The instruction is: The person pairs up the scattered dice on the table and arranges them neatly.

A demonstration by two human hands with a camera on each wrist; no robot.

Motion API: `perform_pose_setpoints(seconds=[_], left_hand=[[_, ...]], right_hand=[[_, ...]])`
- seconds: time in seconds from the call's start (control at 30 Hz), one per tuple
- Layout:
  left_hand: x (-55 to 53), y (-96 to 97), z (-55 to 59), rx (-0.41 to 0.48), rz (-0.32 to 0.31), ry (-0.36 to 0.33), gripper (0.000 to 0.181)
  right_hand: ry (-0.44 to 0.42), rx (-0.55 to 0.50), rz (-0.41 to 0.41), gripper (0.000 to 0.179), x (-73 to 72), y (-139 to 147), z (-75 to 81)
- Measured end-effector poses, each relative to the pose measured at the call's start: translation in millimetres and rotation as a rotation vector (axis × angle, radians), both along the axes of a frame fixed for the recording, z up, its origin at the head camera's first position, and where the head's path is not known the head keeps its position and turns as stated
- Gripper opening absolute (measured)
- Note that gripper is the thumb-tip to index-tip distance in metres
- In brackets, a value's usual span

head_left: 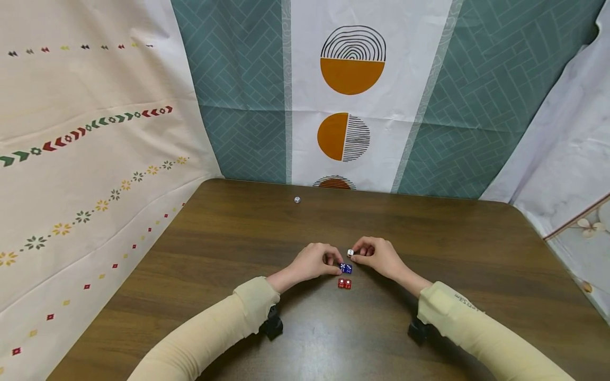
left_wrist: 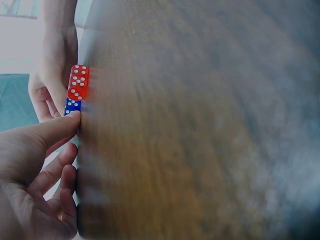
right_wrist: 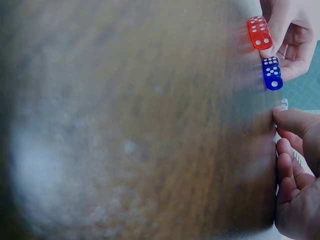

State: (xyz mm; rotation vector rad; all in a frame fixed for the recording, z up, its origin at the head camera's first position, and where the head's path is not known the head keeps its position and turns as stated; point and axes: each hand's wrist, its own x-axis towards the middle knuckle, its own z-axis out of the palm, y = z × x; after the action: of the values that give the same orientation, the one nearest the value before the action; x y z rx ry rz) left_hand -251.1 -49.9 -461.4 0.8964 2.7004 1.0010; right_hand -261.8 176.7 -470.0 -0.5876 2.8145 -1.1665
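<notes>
In the head view, two blue dice sit side by side in the middle of the table. My left hand pinches the left one between thumb and index finger, and the thumb covers part of it in the left wrist view. Just beyond the blue pair, my right hand grips a white die by thumb and forefinger. Most of that white die is hidden behind the thumb in the right wrist view. Nearer to me, two red dice form another side-by-side pair.
Another small white die lies alone near the far edge of the brown wooden table. Patterned curtains hang behind the table, with a cream cloth along the left side.
</notes>
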Motion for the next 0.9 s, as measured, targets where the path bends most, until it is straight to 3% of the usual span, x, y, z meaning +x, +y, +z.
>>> perform_pose_setpoints(seconds=[0.9], left_hand=[[-0.9, -0.2, -0.2, 0.001, -0.010, 0.017, 0.013]], right_hand=[[0.005, 0.003, 0.005, 0.014, 0.0, 0.6, -0.4]])
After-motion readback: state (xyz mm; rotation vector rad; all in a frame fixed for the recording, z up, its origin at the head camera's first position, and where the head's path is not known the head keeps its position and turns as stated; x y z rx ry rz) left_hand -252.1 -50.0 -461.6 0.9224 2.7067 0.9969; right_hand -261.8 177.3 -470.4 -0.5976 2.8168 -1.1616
